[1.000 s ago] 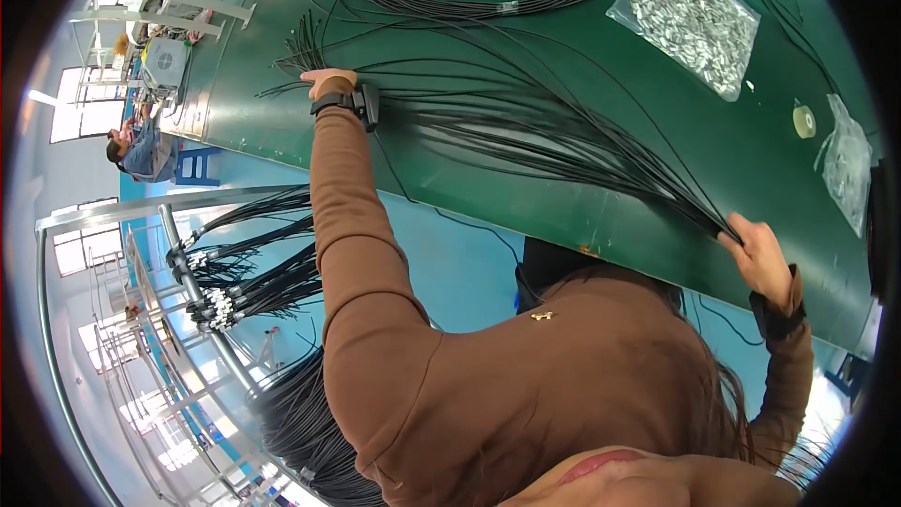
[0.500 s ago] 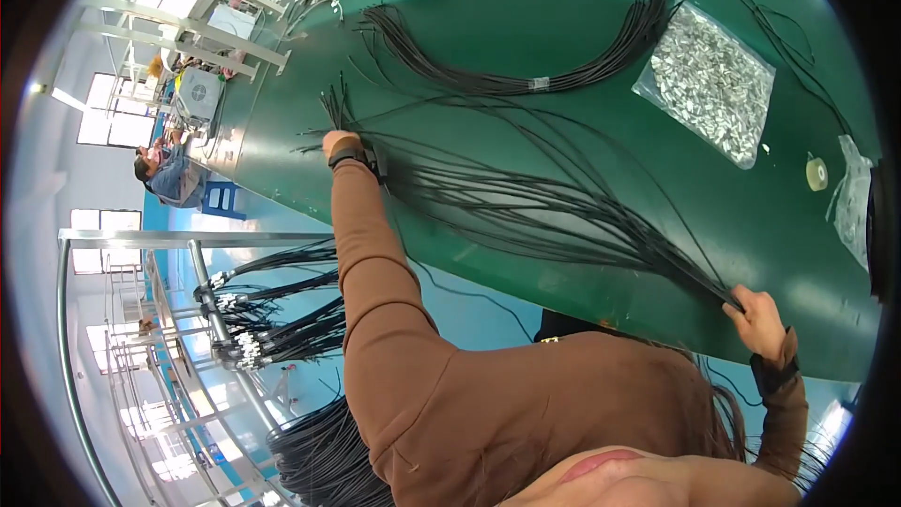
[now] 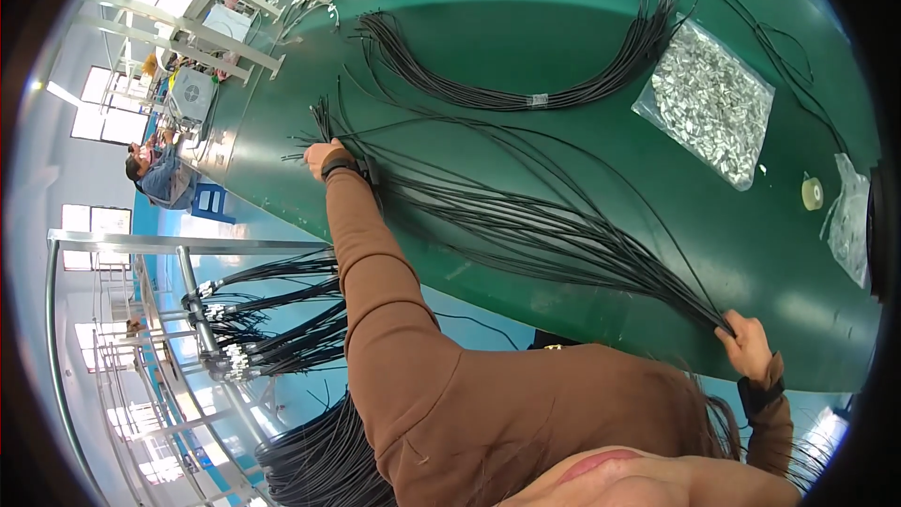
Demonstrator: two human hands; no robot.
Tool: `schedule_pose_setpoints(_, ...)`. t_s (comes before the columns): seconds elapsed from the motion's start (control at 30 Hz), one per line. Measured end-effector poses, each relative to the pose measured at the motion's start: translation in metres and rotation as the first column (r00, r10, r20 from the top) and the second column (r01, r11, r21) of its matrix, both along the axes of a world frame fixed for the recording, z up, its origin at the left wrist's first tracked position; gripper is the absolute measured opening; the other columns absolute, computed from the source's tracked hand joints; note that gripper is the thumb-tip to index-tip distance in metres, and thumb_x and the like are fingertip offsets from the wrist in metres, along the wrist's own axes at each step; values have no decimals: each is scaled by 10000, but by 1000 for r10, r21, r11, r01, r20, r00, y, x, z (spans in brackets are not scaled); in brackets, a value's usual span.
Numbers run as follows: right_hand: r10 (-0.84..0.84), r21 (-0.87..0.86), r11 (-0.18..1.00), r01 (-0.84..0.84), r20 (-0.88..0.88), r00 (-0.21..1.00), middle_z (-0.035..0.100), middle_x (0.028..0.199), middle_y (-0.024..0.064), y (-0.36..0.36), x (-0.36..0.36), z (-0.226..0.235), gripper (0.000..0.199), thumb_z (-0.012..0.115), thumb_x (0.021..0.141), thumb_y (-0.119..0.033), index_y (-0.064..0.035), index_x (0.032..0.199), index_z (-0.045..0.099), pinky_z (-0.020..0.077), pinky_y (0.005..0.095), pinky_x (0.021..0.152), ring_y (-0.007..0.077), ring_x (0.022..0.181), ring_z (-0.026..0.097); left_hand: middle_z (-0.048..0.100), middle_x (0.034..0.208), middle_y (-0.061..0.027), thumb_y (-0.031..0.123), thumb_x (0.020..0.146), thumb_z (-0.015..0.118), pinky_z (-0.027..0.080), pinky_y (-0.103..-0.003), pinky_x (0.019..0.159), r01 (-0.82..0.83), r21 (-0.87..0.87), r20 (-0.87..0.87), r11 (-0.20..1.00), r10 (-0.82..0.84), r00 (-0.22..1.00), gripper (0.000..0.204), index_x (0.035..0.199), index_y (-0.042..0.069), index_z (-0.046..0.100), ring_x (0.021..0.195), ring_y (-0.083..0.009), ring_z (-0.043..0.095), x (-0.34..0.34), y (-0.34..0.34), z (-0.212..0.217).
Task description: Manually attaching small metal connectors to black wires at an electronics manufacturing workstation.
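Observation:
A loose bundle of long black cables (image 3: 526, 211) stretches across the green table between my two hands. My left hand (image 3: 328, 156) is closed round its left end, with the cable tips fanning out beyond the fist. At the lower right, near the table edge, my right hand (image 3: 747, 345) grips the gathered other end. Between the hands the strands spread apart, and a few bow away in a wide loop above the rest. Farther back lies a second black cable bundle (image 3: 450, 84), curved and bound with a clear band at its middle.
A clear bag of small silvery pieces (image 3: 709, 99) lies at the right of the green table (image 3: 535, 28). Past it are a tape roll (image 3: 812, 193) and a crumpled plastic bag (image 3: 849, 216). Cable bundles hang on a metal rack (image 3: 188, 268) at lower left. A seated person (image 3: 160, 174) is far left.
My left hand has shifted slightly left and down with its cable end. The right hand stays closed on the other end, a little lower in view. The whole view has tilted slightly.

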State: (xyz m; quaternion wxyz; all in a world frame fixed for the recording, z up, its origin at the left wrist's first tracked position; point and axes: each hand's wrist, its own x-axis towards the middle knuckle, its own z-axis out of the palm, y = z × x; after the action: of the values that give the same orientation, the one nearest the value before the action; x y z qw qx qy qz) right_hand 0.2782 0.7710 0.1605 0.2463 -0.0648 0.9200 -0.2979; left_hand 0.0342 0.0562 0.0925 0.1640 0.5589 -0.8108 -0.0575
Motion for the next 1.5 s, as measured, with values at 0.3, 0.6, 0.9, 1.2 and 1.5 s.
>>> schedule_pose_setpoints(0.3,-210,-228,921,316,391,896,481,543,60,8,-6,14,171,527,858,-134,-8,745,502,336,319,464,185,475,466,647,1033,-213,498,838,516,488,-409,842,89,210,-366,974,-6,931,613,1070,-60,617,967,-336,628,-20,-186,-21)
schedule_pose_setpoints(0.6,-111,-313,941,128,72,991,451,572,-6,1,-51,9,218,563,862,-223,-19,786,559,319,250,480,78,532,406,609,1151,-191,656,812,450,446,-412,895,229,372,99,900,-284,954,763,1153,-12,592,1026,-323,594,21,-222,-75)
schedule_pose_setpoints(0.9,-67,-160,975,154,448,891,515,553,-13,26,-63,-2,247,623,840,-261,-19,886,643,347,215,444,64,466,454,612,1069,-193,544,788,586,408,-455,887,520,-406,238,752,-462,854,641,1107,-11,604,1025,-330,550,31,54,14)
schedule_pose_setpoints(1.2,40,-294,946,135,521,852,545,589,3,42,-73,7,270,628,845,-285,-20,896,634,363,218,443,72,474,467,547,1171,-151,197,767,690,430,-440,902,868,-251,112,-429,-903,-414,495,1233,131,537,1065,-354,516,98,401,46)
schedule_pose_setpoints(1.5,112,-63,992,-109,57,992,527,606,15,52,-86,-20,301,613,861,-296,0,902,572,384,231,460,92,494,476,578,877,-93,209,795,674,470,-372,695,930,98,122,-355,-923,-365,243,1007,95,644,826,-285,563,48,411,1)
